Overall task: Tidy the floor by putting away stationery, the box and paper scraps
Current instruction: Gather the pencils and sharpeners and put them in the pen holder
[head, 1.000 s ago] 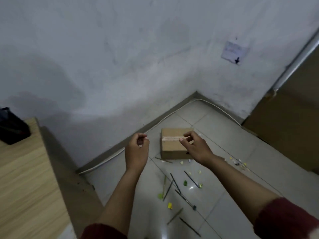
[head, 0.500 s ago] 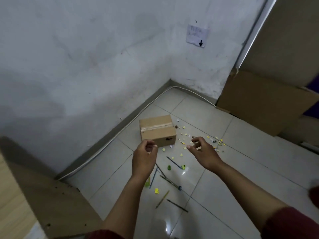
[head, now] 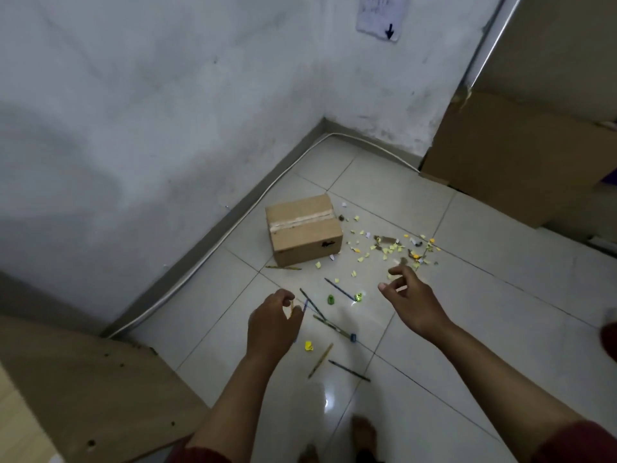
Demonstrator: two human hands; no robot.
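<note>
Above scattered pencils, left hand loosely curled, right hand half-open, both empty

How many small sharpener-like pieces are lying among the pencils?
4: dark green and bright green mid-floor, blue at a pencil's end, yellow beside the left hand. More may be hidden.

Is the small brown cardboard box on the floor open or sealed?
Shut. The small brown cardboard box has its top flaps down flat, with a pale tape strip running along the seam.
</note>
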